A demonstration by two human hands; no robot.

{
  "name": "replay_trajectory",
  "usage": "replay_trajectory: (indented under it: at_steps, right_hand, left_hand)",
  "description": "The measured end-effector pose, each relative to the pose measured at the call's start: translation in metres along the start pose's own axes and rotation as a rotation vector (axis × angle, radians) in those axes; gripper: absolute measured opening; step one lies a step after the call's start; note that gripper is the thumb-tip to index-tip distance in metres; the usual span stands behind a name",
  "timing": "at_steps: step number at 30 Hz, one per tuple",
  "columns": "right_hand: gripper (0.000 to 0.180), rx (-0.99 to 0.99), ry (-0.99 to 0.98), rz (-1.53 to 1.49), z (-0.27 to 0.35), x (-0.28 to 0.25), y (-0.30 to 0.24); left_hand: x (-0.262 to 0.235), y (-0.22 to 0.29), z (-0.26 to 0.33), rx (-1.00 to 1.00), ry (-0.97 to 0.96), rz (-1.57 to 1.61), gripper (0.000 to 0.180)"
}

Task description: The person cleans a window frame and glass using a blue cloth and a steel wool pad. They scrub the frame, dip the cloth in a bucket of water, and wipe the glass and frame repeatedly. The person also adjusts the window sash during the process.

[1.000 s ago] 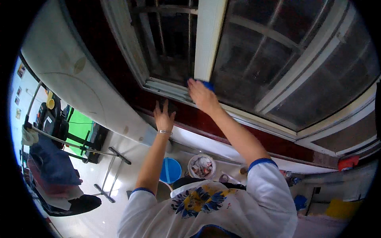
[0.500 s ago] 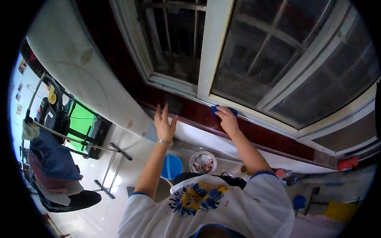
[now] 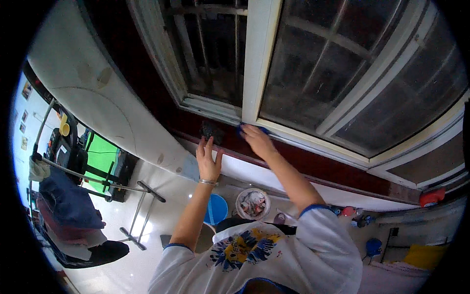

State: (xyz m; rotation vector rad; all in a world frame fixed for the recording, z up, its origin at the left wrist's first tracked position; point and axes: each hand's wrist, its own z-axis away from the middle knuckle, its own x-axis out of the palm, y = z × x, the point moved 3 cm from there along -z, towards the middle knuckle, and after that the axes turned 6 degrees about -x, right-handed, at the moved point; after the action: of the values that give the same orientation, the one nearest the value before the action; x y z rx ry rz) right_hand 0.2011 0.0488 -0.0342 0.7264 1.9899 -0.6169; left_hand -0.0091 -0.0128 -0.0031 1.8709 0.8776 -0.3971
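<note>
My right hand presses a dark blue cloth onto the dark red windowsill, close against the white window frame. Much of the cloth is hidden beneath the fingers. My left hand, a silvery bracelet at its wrist, rests at the front edge of the sill with its fingers stretched out and holding nothing. Just beyond those fingertips lies a dark, crumpled lump; its kind cannot be made out.
Below the sill, a blue bucket and a pale bin with rubbish stand on the floor. A pale curtain hangs at the left. Further left is a metal clothes rack with dark clothes. Something red sits at the sill's right end.
My right hand has slid left along the sill with the blue cloth. My left hand has shifted slightly right and down, its fingers now closer together.
</note>
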Motion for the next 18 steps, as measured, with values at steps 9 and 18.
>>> replay_trajectory:
  at_steps: [9,18]
  right_hand:
    - [0.044,0.535,0.122,-0.122,0.09,-0.094,0.005]
    - [0.04,0.239,0.178,-0.148,-0.033,0.045,-0.035]
  left_hand:
    - [0.01,-0.011,0.004,0.009,-0.011,0.07,0.052]
    - [0.028,-0.037,-0.06,0.09,-0.165,-0.232,0.057]
